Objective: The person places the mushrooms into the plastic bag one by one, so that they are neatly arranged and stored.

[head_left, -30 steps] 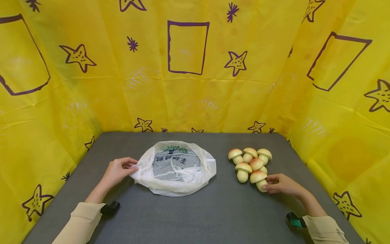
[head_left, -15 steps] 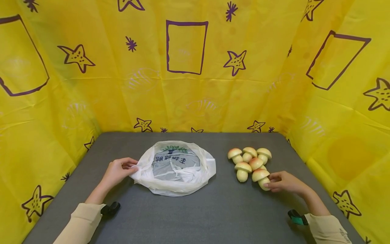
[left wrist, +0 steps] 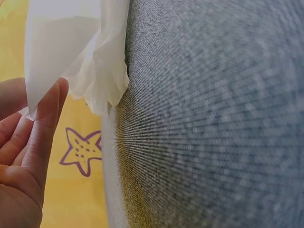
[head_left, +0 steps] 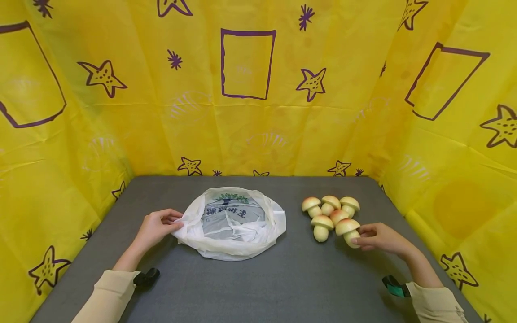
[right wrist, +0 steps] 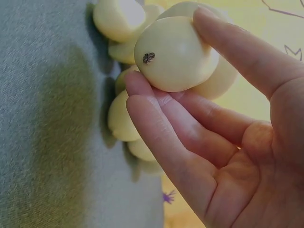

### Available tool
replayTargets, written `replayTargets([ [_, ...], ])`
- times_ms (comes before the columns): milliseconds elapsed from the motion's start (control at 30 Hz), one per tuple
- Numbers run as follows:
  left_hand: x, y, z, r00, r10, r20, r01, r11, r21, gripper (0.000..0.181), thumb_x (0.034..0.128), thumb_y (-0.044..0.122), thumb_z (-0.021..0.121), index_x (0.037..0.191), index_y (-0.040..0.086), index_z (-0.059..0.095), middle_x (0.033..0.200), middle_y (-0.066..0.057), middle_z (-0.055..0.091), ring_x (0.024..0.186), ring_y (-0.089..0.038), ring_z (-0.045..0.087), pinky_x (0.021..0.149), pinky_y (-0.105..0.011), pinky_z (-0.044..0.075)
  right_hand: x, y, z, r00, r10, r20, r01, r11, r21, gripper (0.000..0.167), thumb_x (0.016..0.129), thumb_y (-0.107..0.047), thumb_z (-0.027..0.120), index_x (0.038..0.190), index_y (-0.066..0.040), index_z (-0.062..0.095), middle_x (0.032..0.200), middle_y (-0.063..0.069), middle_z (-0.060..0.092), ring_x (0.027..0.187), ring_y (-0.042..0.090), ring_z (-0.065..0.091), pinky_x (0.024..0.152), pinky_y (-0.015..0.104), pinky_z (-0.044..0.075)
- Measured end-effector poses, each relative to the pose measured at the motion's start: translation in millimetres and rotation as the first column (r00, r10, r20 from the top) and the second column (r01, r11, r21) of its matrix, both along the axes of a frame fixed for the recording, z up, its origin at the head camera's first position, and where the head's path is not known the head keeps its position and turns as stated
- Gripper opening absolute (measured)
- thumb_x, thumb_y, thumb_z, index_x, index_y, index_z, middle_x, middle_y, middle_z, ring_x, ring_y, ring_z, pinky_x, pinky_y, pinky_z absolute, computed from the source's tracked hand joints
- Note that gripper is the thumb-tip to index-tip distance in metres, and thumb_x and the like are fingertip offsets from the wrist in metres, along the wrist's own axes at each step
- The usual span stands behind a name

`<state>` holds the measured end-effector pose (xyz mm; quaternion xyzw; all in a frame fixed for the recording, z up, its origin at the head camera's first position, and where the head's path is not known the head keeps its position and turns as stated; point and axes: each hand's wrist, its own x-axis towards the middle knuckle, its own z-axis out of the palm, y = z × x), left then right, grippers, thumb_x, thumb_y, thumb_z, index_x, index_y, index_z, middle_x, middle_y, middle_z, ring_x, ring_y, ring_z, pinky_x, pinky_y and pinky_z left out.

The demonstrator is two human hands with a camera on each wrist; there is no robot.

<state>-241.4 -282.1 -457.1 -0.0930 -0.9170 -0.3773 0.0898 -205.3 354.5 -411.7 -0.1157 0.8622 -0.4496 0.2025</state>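
A white plastic bag lies with its mouth spread wide on the table, green print and dark characters showing inside. My left hand pinches the bag's left rim between thumb and fingers; the left wrist view shows the thin white plastic in that pinch. On the right, my right hand holds a toy mushroom by its pale stem, cap up. In the right wrist view the held mushroom's stem end has a small dark mark. Several more mushrooms with cream-and-orange caps cluster just behind and left of it.
The dark grey table carries the bag left of centre and the mushrooms at right. Yellow cloth walls with purple star drawings enclose its back and sides. Each wrist wears a black camera strap.
My right hand has lifted the mushroom and shifted it slightly to the right and up in the head view. The left hand and the bag stay in place.
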Motion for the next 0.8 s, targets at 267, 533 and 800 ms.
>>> replayTargets([
  [267,1.9,-0.4,1.5,1.0,0.002,0.002,-0.002,1.0,0.004,0.026,0.0795,0.027,0.077,0.099,0.011,0.071,0.092,-0.007,0.071,0.077,-0.011,0.063,0.066,-0.018,0.051,0.6,-10,7.4,0.999,-0.018,-0.026,0.018,1.0,0.023,0.052,0.089,-0.023,0.065,0.123,0.013,0.051,0.113,0.024,0.062,0.093,0.032,0.068,0.078,0.032,0.056],
  [533,2.6,-0.6,0.8,1.0,0.014,0.006,-0.014,1.0,0.001,0.026,0.079,0.026,0.078,0.098,0.011,0.071,0.092,-0.007,0.071,0.077,-0.015,0.063,0.065,-0.019,0.051,-3.9,-27,12.7,0.999,-0.024,-0.026,0.025,0.999,0.036,0.061,0.089,-0.027,0.066,0.127,0.016,0.046,0.115,0.025,0.062,0.094,0.032,0.068,0.08,0.034,0.055],
  [800,2.9,-0.3,-0.2,1.0,0.01,0.008,-0.01,1.0,0.007,0.025,0.0792,0.026,0.077,0.099,0.011,0.071,0.092,-0.007,0.071,0.076,-0.011,0.062,0.065,-0.019,0.051,-11.2,-41,14.5,0.998,-0.038,-0.051,0.039,0.999,0.025,0.045,0.088,-0.03,0.066,0.113,0.008,0.059,0.101,0.014,0.069,0.094,0.033,0.068,0.081,0.039,0.055],
])
